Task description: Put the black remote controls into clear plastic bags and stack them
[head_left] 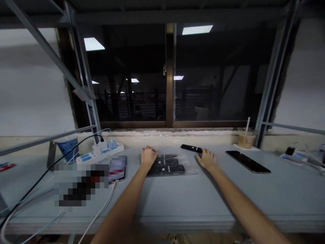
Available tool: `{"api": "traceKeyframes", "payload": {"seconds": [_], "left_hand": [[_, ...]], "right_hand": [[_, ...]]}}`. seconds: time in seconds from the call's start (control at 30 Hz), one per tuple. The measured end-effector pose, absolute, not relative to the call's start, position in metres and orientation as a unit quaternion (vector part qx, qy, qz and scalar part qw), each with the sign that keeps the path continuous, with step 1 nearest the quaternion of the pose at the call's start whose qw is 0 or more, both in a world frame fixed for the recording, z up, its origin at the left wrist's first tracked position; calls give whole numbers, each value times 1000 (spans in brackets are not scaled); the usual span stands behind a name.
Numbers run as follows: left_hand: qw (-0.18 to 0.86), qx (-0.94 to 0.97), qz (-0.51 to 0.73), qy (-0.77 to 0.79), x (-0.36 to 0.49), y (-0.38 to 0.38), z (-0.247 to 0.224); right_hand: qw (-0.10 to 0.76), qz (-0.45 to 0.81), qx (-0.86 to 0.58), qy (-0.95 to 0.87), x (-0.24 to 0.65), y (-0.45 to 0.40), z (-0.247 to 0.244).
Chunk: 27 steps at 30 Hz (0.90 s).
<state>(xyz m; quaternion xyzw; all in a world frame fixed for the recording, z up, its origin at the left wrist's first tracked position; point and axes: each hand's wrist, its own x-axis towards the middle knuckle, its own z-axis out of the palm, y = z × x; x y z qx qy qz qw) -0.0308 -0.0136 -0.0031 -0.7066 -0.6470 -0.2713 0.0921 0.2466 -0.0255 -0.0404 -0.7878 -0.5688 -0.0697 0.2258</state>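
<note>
Three black remote controls [169,169] lie side by side on the table in clear plastic sleeves [190,166]. At their left ends, my left hand [149,156] rests with its fingers curled together; what they pinch, if anything, is hidden. Further back and to the right, a bare black remote control [191,148] lies at a slant. My right hand [207,159] has its fingers closed over the right end of that one, palm down near the tabletop.
On the right are a large dark phone [248,162] and a drink cup with a straw [246,139]. A power strip [100,153] with plugs, a blue cup [68,149], cables and a charging phone [118,168] occupy the left. Metal frame posts [276,74] flank the window.
</note>
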Motion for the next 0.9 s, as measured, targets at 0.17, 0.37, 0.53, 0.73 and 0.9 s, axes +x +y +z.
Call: {"api": "traceKeyframes", "payload": {"seconds": [0.17,0.37,0.53,0.73,0.9], "left_hand": [[57,-766,-239,-593,-31,-6,-12],[41,-761,-180,-622,-31,-6,-14],[29,-756,-169,-631,-31,-6,-14],[19,-755,-151,-638,-29,-9,-10],[23,-753,-143,-642,-29,-10,-9]], "right_hand": [[229,-79,-796,-554,244,-29,-36],[237,-49,-801,-547,242,-32,-33],[229,-41,-799,-555,242,-34,-33],[264,-68,-802,-532,242,-35,-26],[290,-79,-804,-514,243,-37,-23]]}}
